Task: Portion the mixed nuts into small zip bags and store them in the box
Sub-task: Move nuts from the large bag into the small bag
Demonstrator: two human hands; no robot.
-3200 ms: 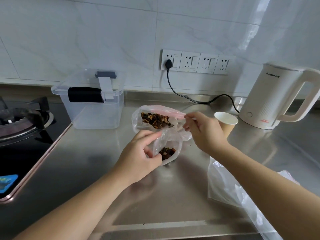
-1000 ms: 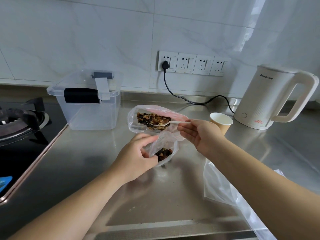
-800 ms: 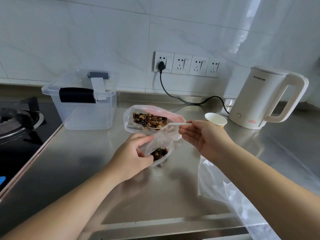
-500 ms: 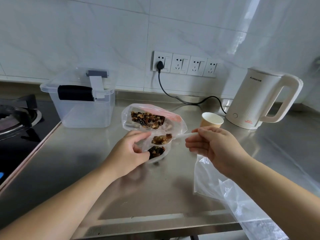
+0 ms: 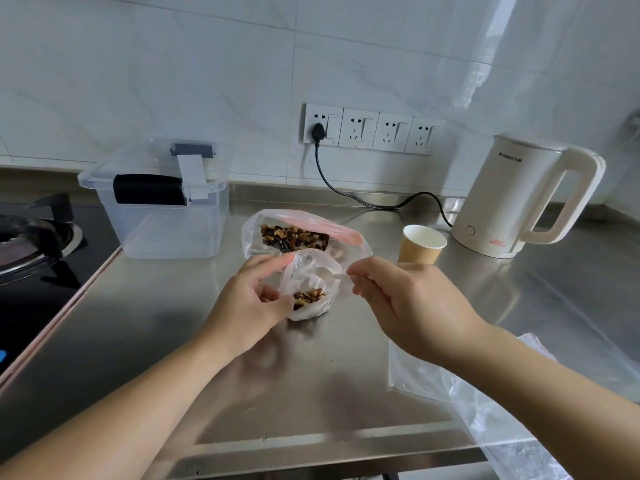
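**Tally of what sits on the worktop**

Two hands work at the centre: one left hand and one right hand.

Two bags hold nuts: one small zip bag near the hands and one larger bag just behind it.

One loose heap of clear plastic lies at the near right; how many bags it contains cannot be told.

One clear lidded box stands far left.

One paper cup and one kettle stand far right.

Four wall sockets run in a row, with one plug in the leftmost.

One gas burner shows at the left edge.
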